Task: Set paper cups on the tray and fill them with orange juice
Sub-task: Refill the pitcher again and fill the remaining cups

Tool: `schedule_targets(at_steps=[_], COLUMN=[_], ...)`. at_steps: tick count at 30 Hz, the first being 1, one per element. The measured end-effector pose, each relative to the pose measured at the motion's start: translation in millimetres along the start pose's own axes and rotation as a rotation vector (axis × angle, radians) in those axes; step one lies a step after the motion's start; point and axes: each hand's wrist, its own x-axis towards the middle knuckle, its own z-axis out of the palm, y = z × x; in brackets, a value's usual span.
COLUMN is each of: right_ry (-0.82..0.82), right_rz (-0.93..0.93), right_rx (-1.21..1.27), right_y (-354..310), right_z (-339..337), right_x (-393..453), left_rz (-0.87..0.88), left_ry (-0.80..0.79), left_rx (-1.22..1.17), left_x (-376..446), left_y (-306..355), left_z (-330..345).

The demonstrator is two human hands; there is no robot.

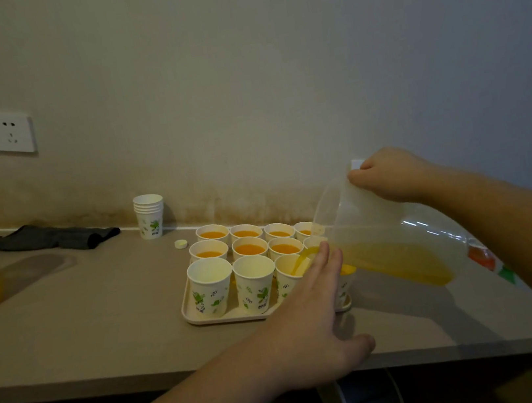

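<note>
one tilted jug [385,245] gripped by right fingers [362,174]; left fingers [326,256] straight beside cup [291,275].

The paper cups [211,287] carry green leaf prints; their lettering is illegible.

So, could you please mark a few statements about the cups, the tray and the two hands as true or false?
1. The right hand tilts a juice bottle over the tray. True.
2. Every cup on the tray holds juice. False: the front-left cup shows no juice.
3. The left hand grips a cup. False: its fingers are straight beside the cups.
4. A stack of spare cups stands by the wall. True.
</note>
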Motion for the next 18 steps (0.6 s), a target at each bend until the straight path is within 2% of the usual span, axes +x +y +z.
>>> schedule_targets(at_steps=[18], right_ry=[0.01], right_rz=[0.01], right_rx=[0.033], right_y=[-3.3], right_z=[-1.6], right_x=[-0.3], left_rz=[-0.004], left_ry=[0.015], left_rx=[-0.018], left_x=[-0.1], left_y=[-0.5], left_z=[-2.0])
